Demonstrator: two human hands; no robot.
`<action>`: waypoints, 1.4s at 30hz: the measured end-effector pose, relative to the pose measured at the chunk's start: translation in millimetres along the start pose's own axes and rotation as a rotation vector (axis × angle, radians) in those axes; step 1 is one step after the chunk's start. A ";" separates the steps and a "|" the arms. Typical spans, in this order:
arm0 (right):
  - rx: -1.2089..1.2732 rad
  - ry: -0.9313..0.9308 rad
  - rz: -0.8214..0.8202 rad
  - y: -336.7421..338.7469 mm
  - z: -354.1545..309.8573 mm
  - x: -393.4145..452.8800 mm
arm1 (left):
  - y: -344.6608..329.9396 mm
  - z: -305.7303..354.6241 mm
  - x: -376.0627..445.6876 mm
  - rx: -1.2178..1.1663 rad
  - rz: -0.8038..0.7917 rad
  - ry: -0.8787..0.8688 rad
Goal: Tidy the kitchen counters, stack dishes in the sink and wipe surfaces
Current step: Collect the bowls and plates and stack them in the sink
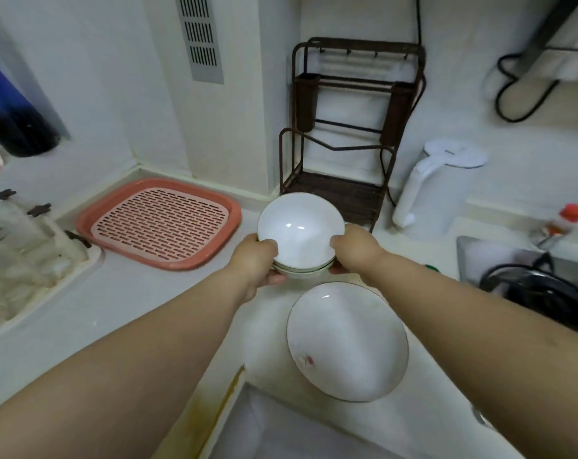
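- Left hand and right hand both have a closed grip on the small stack of white ceramic bowls, thumbs over the top rim, fingers under the base.
- Two-sided hold likely keeps the nested stack level so nothing slides; looks lifted or just at the white table, cannot tell which.
- Stack sits mid-table, in front of the dark brown metal rack, right of the pink slotted plastic drain tray.
- Bowls: glossy, clean-looking inside, thin darker rim lines, about three nested.
- Large white ceramic plate with thin dark rim and small red mark lies near, toward the table's front edge.
- Steel sink at right, probable destination.
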State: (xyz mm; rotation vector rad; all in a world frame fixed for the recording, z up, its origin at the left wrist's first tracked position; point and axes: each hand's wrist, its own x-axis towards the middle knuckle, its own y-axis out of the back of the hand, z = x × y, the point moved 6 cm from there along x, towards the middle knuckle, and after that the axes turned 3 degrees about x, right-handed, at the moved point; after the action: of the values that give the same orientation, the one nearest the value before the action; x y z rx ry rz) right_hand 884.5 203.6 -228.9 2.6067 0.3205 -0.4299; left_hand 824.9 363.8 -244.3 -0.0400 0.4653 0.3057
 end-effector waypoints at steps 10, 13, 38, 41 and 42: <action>0.059 -0.163 0.169 103.0 82.6 -118.5 | -104.6 -32.4 -93.6 0.133 -0.277 0.089; 0.053 -0.220 0.162 126.6 114.8 -142.8 | -135.7 -48.4 -118.9 0.175 -0.337 0.112; 0.093 -0.329 0.092 120.7 231.8 -176.7 | -181.5 -164.9 -157.0 0.116 -0.185 0.250; 0.134 -0.341 0.118 118.3 235.2 -173.8 | -180.9 -169.5 -153.3 0.117 -0.184 0.282; 0.175 -0.350 0.144 119.3 235.0 -176.0 | -177.9 -166.7 -150.9 0.183 -0.148 0.269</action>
State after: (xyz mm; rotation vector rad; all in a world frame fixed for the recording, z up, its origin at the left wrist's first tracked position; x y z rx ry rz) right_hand 700.4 -40.0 -313.7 2.6334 -0.0239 -0.8802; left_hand 677.4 133.9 -331.3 0.0641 0.7519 0.1112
